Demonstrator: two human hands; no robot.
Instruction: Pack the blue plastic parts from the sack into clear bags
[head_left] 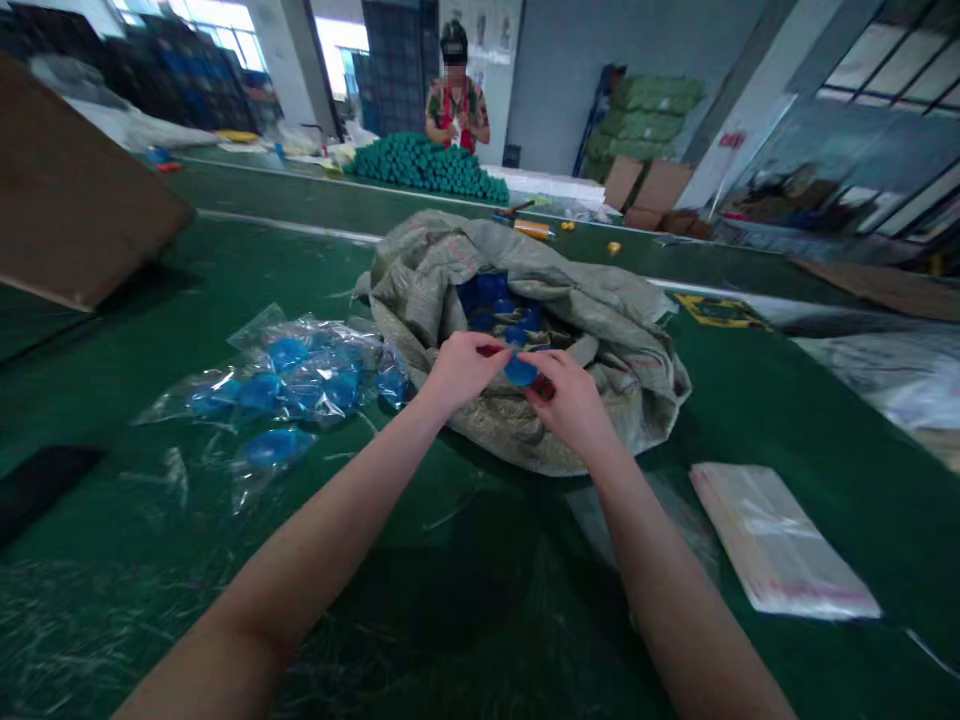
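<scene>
Both hands meet over the front of an open woven sack (pixel 637 350) that holds several dark blue round pieces (pixel 487 295). My left hand (pixel 469 372) pinches the left side of a small light-blue round piece (pixel 520 371). On its right side, my right hand (pixel 566 395) grips the same piece with closed fingers. Something dark red shows at the fingers of both hands, too small to name. Left of the sack lies a pile of clear plastic bags with blue pieces inside (pixel 300 375). One more bagged blue piece (pixel 274 447) sits just in front of that pile.
A stack of flat clear bags (pixel 780 540) lies at the right on the green table (pixel 465 620). A dark object (pixel 45 485) and a cardboard box (pixel 82 190) are at the left. Across the table, a person (pixel 456 100) stands behind piled green rolls (pixel 427 168).
</scene>
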